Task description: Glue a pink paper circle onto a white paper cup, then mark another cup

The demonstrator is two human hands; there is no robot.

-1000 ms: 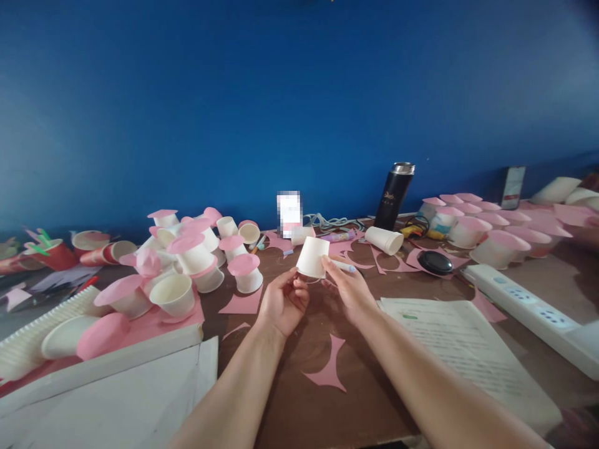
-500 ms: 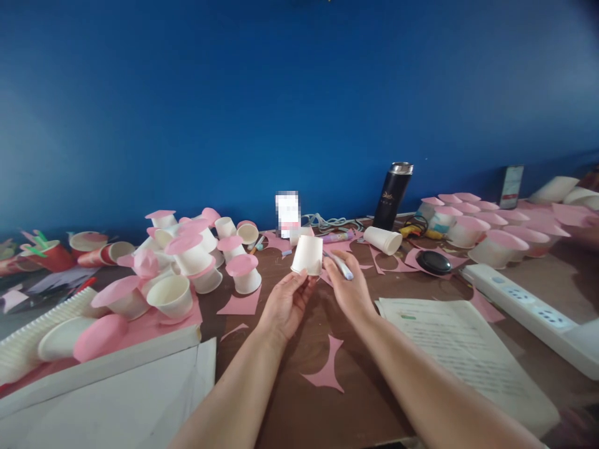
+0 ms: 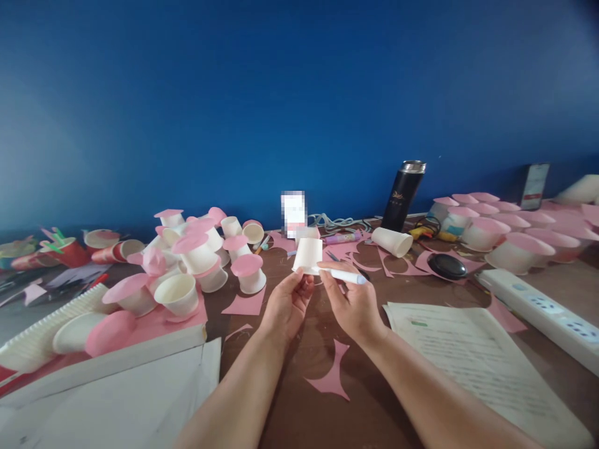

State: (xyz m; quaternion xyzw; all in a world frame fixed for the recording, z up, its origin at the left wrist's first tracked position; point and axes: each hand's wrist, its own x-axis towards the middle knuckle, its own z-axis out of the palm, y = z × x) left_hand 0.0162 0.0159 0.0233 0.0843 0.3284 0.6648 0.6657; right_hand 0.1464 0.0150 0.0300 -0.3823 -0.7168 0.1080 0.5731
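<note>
My left hand (image 3: 290,296) pinches a plain white paper cup (image 3: 309,254) by its rim, and the cup stands mouth down above the table. In my right hand (image 3: 353,304) lies a white pen-like stick (image 3: 345,275) with a pale blue end; its inner end reaches the cup's rim, and I cannot tell whether it touches. A curved pink paper scrap (image 3: 333,374) lies on the brown table below my hands. Left of them stands a white cup with a pink paper disc (image 3: 248,265) on top.
Many pink-topped cups (image 3: 191,243) crowd the left, beside a row of nested cups (image 3: 60,312). At right are a black flask (image 3: 402,196), a lying cup (image 3: 392,242), a round black object (image 3: 447,265), a power strip (image 3: 538,305), printed sheets (image 3: 468,355) and more pink-topped cups (image 3: 519,252).
The stick in my right hand has swung from pointing away to lying nearly level, its inner end now at the cup's rim. The view has shifted slightly.
</note>
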